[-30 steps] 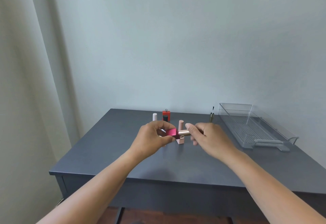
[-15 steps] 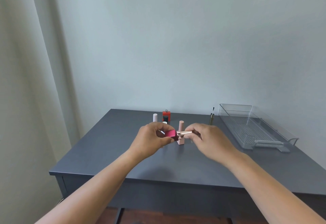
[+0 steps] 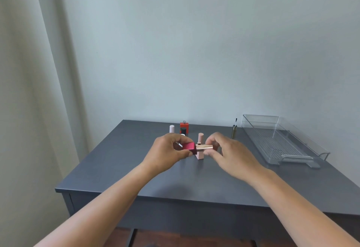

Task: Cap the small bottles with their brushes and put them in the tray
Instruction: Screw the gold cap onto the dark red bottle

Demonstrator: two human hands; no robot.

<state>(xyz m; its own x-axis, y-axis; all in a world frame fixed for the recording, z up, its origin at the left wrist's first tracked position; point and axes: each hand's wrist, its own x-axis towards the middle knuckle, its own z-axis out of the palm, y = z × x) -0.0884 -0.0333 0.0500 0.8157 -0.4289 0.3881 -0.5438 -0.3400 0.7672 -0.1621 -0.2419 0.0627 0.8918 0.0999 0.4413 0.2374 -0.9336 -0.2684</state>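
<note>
Gripping the magenta bottle [image 3: 188,146], left hand [image 3: 167,150] fingers curl; right hand [image 3: 232,154] fingers pinch its gold cap [image 3: 204,146]

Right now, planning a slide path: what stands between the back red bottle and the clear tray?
In the head view, one upright brush cap, bristles up, close to the tray.

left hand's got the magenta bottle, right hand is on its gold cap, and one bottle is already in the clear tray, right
No: in the head view the clear tray holds no bottle yet. The left hand does hold the magenta bottle and the right hand is on its gold cap.
</note>
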